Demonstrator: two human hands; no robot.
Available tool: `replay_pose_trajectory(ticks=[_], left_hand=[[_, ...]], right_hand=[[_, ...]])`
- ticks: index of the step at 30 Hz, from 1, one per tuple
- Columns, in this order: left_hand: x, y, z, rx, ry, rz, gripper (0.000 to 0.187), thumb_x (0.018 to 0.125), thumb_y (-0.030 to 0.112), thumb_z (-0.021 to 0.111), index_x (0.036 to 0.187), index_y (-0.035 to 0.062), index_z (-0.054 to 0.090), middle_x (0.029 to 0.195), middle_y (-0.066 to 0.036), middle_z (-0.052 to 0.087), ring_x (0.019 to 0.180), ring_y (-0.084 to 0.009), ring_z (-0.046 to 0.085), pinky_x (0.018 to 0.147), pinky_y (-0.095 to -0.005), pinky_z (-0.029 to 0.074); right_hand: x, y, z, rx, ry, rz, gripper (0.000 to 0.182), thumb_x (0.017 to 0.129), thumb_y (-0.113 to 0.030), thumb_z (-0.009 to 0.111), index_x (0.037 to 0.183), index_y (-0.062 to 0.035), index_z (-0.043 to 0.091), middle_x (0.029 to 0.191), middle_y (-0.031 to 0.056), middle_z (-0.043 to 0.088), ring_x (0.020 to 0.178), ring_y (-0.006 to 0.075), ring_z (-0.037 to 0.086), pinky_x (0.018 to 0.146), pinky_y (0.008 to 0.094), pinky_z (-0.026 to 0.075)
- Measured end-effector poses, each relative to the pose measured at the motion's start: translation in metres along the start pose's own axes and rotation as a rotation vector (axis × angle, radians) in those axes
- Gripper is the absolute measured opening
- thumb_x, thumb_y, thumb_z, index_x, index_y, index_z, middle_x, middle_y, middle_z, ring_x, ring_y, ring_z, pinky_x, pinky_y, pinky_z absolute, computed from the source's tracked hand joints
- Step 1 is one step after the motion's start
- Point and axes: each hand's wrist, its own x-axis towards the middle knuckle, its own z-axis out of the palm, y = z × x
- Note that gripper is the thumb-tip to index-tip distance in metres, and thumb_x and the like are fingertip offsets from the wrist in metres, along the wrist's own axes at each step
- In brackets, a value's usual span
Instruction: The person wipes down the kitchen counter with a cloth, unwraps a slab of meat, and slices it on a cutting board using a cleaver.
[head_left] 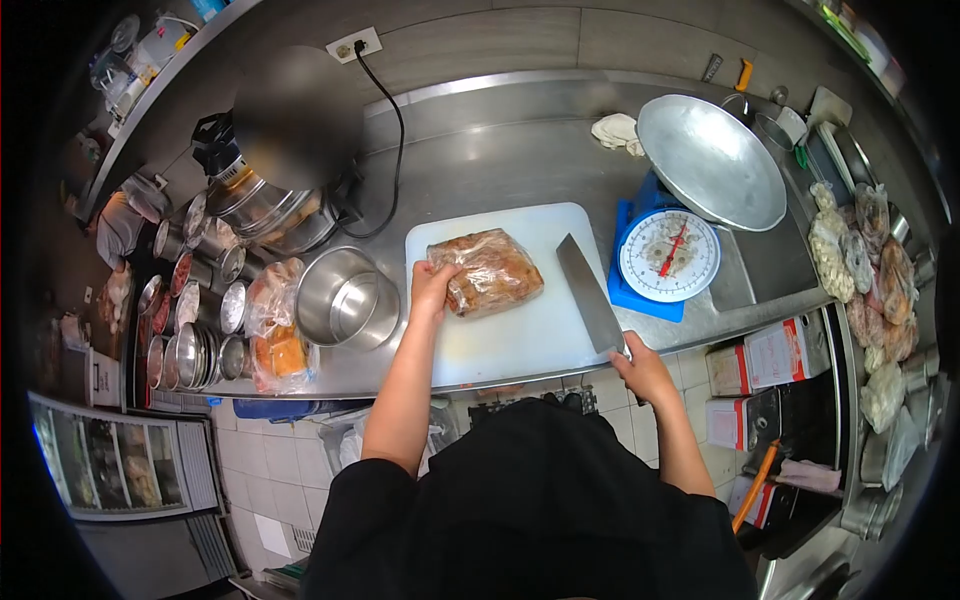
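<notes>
stainless kitchen counter (500,160), seen from the head camera: on a white cutting board (520,320), the left hand (432,285) grips a plastic-wrapped block of meat (488,270). the right hand (640,365) clasps a cleaver (590,295), its handle hidden in the fist; a blue scale (665,250) stands just beside.

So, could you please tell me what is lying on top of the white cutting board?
On the cutting board lie a plastic-wrapped piece of meat, touched by the left hand, and a cleaver, held at its handle by the right hand. The handle itself and the board under the meat are covered.
</notes>
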Motion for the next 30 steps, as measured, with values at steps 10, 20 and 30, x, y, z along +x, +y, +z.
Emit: replay_pose_trajectory(ticks=[10, 20, 30], left_hand=[[-0.094, 0.069, 0.009, 0.618, -0.354, 0.731, 0.045, 0.076, -0.002, 0.069, 0.112, 0.0054, 0.043, 0.130, -0.010, 0.064, 0.118, -0.0263, 0.061, 0.101, -0.0372, 0.047], [-0.129, 0.003, -0.069, 1.254, -0.299, 0.664, 0.066, 0.076, -0.001, 0.066, 0.138, 0.0064, 0.045, 0.138, -0.017, 0.056, 0.133, -0.0339, 0.050, 0.111, -0.0452, 0.038], [-0.130, 0.013, 0.014, 1.146, -0.246, 0.581, 0.058, 0.090, 0.034, 0.069, 0.140, 0.0084, 0.053, 0.150, -0.016, 0.045, 0.144, -0.0318, 0.035, 0.119, -0.0492, 0.023]], right_hand=[[-0.002, 0.013, 0.009, 0.033, 0.058, -0.029, 0.036, 0.093, -0.028, 0.062, 0.123, -0.0095, 0.053, 0.093, 0.0281, 0.068, 0.090, 0.0478, 0.065, 0.078, 0.0491, 0.051], [0.000, 0.008, 0.015, 0.121, 0.052, 0.081, 0.029, 0.097, -0.028, 0.061, 0.120, -0.0112, 0.054, 0.061, 0.0046, 0.057, 0.050, 0.0151, 0.055, 0.049, 0.0333, 0.044], [0.003, 0.011, 0.015, 0.154, 0.028, 0.074, 0.029, 0.096, -0.026, 0.061, 0.120, -0.0114, 0.053, 0.061, 0.0045, 0.056, 0.049, 0.0145, 0.055, 0.049, 0.0326, 0.045]])
